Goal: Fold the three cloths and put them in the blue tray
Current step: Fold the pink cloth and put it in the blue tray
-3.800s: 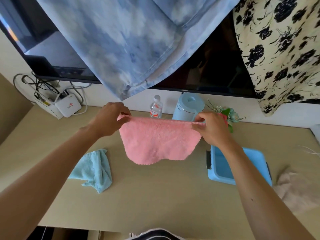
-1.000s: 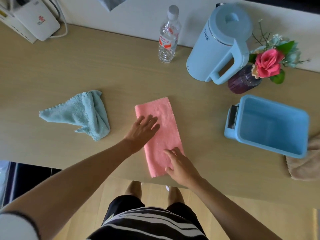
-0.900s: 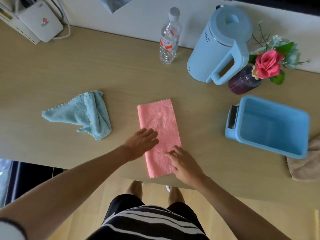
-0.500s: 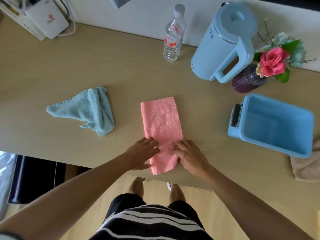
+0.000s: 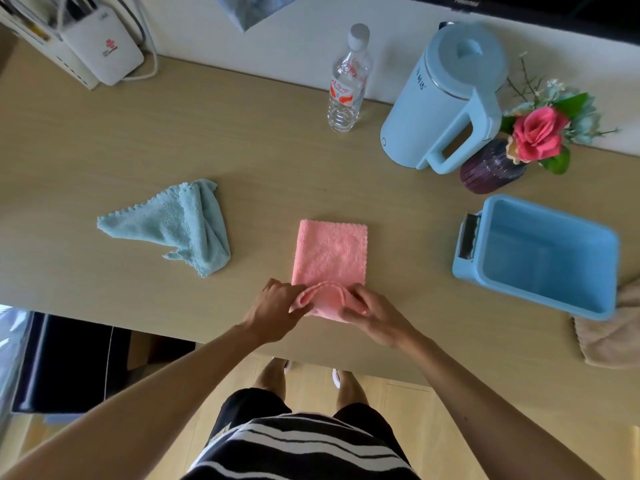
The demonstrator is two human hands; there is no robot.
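none of the three cloths lies in the blue tray point(image 5: 604, 271) yet: left of it the pink cloth point(image 5: 330, 254) is being folded, its near end pinched by both hands' fingers point(image 5: 300, 299), while the teal cloth point(image 5: 180, 225) farther left and the beige cloth point(image 5: 613, 337) beside the tray's right end remain unfolded.

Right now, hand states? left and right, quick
Left hand: closed, pinching the near left corner of the pink cloth.
Right hand: closed, pinching the cloth's near right corner, lifted off the table.
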